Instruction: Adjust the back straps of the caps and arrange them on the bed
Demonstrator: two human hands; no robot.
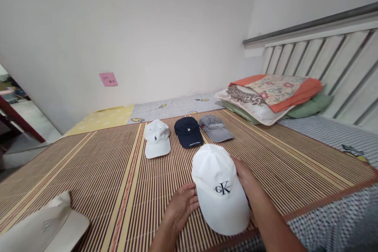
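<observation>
A white cap with a black logo is in front of me above the striped bamboo mat, its brim toward me. My left hand grips its left side with curled fingers. My right hand holds its right side, mostly hidden behind the crown. Beyond it lie three caps in a row: a white one, a navy one and a grey one.
A cream cap lies at the near left edge of the mat. Stacked pillows sit at the far right by a slatted headboard. A pink note is stuck on the white wall.
</observation>
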